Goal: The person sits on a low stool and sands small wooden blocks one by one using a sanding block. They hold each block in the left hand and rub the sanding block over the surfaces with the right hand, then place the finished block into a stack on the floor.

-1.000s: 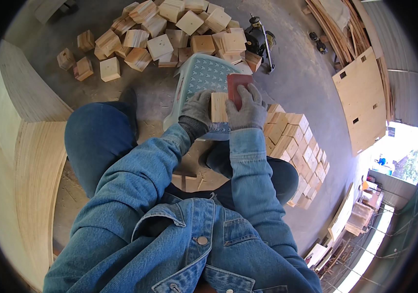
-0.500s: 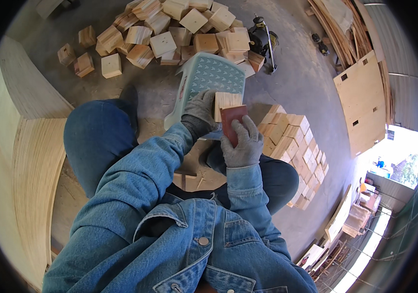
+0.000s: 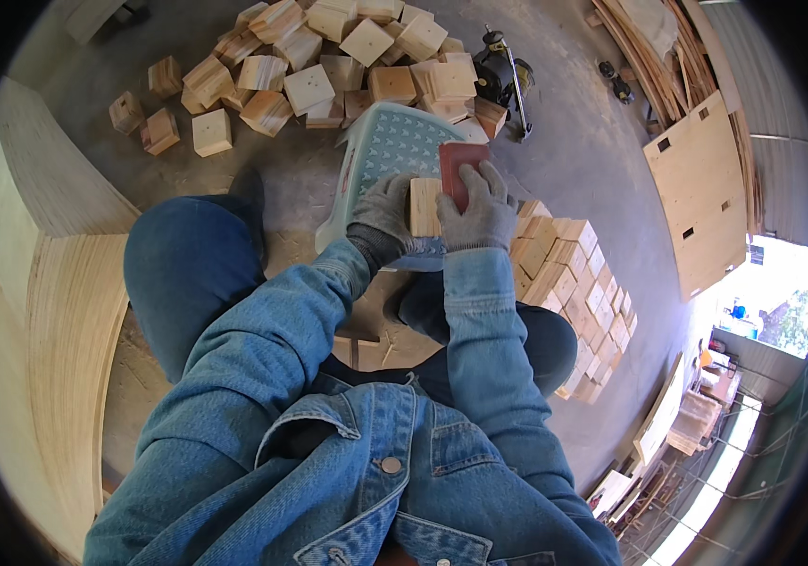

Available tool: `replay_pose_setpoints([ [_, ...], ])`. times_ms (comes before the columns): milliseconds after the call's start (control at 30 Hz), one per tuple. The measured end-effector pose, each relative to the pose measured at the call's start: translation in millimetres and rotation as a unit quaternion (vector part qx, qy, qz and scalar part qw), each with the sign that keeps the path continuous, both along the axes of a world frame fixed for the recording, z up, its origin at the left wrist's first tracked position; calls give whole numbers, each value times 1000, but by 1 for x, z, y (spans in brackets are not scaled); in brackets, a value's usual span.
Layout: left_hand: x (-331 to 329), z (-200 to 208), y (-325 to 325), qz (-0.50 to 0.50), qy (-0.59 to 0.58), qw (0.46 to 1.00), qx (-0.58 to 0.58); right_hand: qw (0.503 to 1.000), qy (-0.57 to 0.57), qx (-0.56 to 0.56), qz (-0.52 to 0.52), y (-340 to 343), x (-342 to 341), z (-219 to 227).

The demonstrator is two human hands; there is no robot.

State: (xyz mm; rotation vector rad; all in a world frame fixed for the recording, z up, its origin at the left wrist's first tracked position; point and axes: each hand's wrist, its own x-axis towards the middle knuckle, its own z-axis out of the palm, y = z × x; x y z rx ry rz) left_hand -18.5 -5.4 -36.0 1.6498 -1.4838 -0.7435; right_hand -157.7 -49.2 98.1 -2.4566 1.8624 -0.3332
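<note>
A pale teal plastic stool (image 3: pixel 387 140) stands between my knees. On it sits a light wooden block (image 3: pixel 424 209), gripped from its left side by my gloved left hand (image 3: pixel 381 215). My gloved right hand (image 3: pixel 479 213) is closed on a flat reddish-brown sanding pad (image 3: pixel 462 162), fingers spread over its near part. The pad lies against the block's right side, angled upward past its far end. The block's right side is hidden behind the pad and my right fingers.
A loose heap of wooden blocks (image 3: pixel 366 42) lies beyond the stool, beside a black power tool (image 3: pixel 508 75). Stacked blocks (image 3: pixel 578 292) stand at my right knee. Curved plywood panels (image 3: pixel 69 340) rise on the left; a plywood sheet (image 3: pixel 696 198) leans at the right.
My right hand has pushed the sanding pad away from me along the block, up and slightly right. My left hand and the block stay nearly in place.
</note>
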Motion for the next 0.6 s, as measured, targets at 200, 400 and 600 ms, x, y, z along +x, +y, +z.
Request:
replay_pose_setpoints([
  [200, 6, 14, 5, -1, 16, 1000, -25, 997, -28, -23, 63, 72, -20, 2],
  [400, 7, 18, 6, -5, 0, 1000, -8, 994, -46, -36, 90, 108, -23, 9],
  [600, 6, 15, 6, -18, 2, 1000, 4, 991, -59, -64, 101, 73, -15, 1],
])
